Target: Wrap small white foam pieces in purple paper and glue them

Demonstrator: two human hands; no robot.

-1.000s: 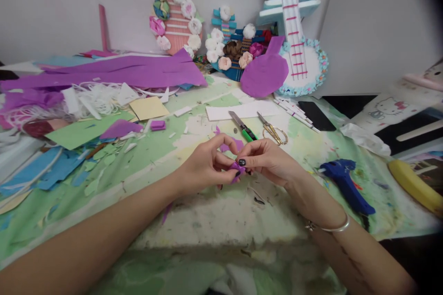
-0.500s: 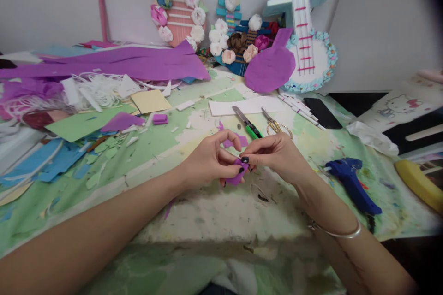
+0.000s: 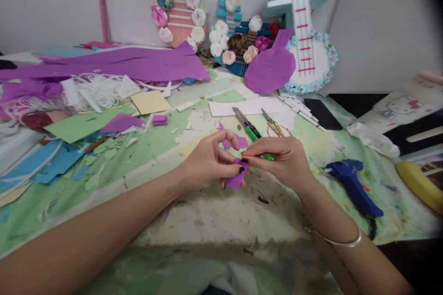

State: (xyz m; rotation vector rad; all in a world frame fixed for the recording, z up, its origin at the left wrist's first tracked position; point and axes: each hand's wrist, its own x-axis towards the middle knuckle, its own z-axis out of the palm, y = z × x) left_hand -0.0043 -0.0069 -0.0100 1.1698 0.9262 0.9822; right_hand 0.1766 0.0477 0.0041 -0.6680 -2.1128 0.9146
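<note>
Head view: above the tabletop [image 3: 214,221], the left hand [image 3: 207,161] has its grip clamped on purple paper [image 3: 236,179], while the right hand [image 3: 285,161] pinches the upper corner. The paper should be light, soft and easily torn, best held lightly by its edges; its long axis slants from the right hand's pinch down and leftward, toward the wearer.

2 hands [image 3: 206,160] [image 3: 286,162]; 1 ea: cutter [image 3: 254,132], scissors pr [image 3: 271,122], glue gun [image 3: 353,188].
</note>
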